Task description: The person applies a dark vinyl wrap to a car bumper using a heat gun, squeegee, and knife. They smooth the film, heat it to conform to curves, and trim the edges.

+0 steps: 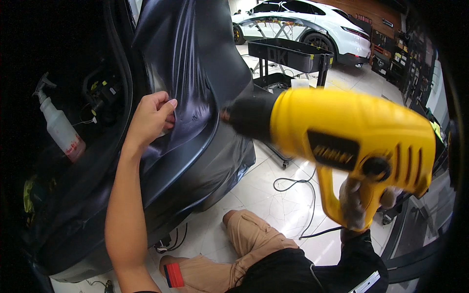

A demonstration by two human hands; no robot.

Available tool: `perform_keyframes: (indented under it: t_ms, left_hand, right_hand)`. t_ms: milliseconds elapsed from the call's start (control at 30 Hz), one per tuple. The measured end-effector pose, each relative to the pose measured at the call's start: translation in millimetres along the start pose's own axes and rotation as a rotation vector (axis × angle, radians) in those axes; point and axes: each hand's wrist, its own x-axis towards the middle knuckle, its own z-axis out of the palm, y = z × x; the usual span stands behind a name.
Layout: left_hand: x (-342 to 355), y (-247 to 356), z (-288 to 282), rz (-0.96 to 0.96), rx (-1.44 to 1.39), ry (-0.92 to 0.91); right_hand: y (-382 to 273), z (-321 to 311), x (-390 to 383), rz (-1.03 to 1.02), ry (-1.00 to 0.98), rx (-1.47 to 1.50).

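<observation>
Left of centre in the frame, we are seeing wrinkled dark film. Our bare left hand is pinching its edge, thumb against curled fingers. At right, our gloved right hand is wrapping the handle of a yellow heat gun, nozzle pointing toward the folds. If hot air is lingering, we are risking scorched film; pulling too hard, tearing; unprotected, a burnt left hand.

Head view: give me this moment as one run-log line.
left hand: gripping dark film | right hand: gripping yellow heat gun, nozzle toward film | background: black cart, white car
</observation>
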Motion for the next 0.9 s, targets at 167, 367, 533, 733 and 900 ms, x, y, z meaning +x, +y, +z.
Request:
perform_keyframes:
  t_ms: [167,367,533,733,900]
  left_hand:
    - [2,0,-7,0.048,-0.004,-0.009]
    - [-1,6,-19,0.073,-0.059,0.060]
    - [-1,4,-20,0.138,0.069,0.064]
    - [-6,2,-8,0.213,0.266,0.038]
    - [0,0,4,0.155,0.119,0.124]
  right_hand:
    - [2,1,0,-0.001,-0.006,0.009]
    - [3,2,1,-0.001,-0.015,0.030]
    - [2,-3,-2,-0.011,-0.034,0.081]
    - [-15,-32,-22,-0.010,-0.165,0.373]
    - [24,-82,-61,0.162,0.054,0.328]
